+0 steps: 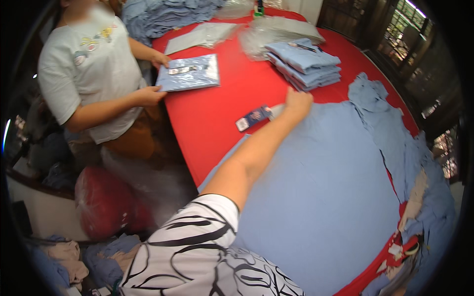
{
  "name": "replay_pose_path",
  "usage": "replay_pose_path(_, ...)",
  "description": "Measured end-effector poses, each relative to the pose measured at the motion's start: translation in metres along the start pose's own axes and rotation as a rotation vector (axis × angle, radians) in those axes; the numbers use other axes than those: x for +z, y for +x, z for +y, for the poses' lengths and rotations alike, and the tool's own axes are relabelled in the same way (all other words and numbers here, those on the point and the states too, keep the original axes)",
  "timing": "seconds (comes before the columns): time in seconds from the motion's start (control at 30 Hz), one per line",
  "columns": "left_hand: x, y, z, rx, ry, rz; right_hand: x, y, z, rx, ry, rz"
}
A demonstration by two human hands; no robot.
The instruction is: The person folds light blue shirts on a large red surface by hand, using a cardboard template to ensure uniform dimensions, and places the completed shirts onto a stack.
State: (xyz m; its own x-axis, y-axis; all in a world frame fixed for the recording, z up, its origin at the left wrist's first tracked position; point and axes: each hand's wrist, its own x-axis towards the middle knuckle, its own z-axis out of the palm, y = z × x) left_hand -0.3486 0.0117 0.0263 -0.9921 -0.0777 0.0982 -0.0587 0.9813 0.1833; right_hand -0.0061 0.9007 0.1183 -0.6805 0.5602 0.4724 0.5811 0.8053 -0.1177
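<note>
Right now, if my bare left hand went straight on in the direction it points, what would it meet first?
Most likely the stack of folded light-blue fabric garments, which appears just beyond the bare left hand; depth is unclear, so they may already touch.

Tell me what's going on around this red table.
The wearer's left hand reaches over a blue cloth spread on the red table; whether it grips anything is unclear. A dark tag lies beside the forearm, and folded blue garments are stacked just beyond the hand. Across the corner, a co-worker holds a folded blue garment in clear plastic with both hands.
</note>
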Motion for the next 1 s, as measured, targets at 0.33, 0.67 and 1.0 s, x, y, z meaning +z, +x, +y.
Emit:
replay_pose_path(0.33, 0.007, -0.189, -0.057, 0.410, -0.147, 0.259, -0.134, -0.182, -0.358, -0.242, 1.125, -0.675)
replay_pose_path(0.67, -0.007, -0.142, -0.133, 0.199, -0.037, 0.068, 0.074, -0.258, -0.623, -0.710, 0.752, -0.886)
replay_pose_path(1.0, -0.012, -0.090, -0.141, 0.419, -0.179, -0.029, 0.071, -0.235, -0.635, -0.606, 0.666, -1.097)
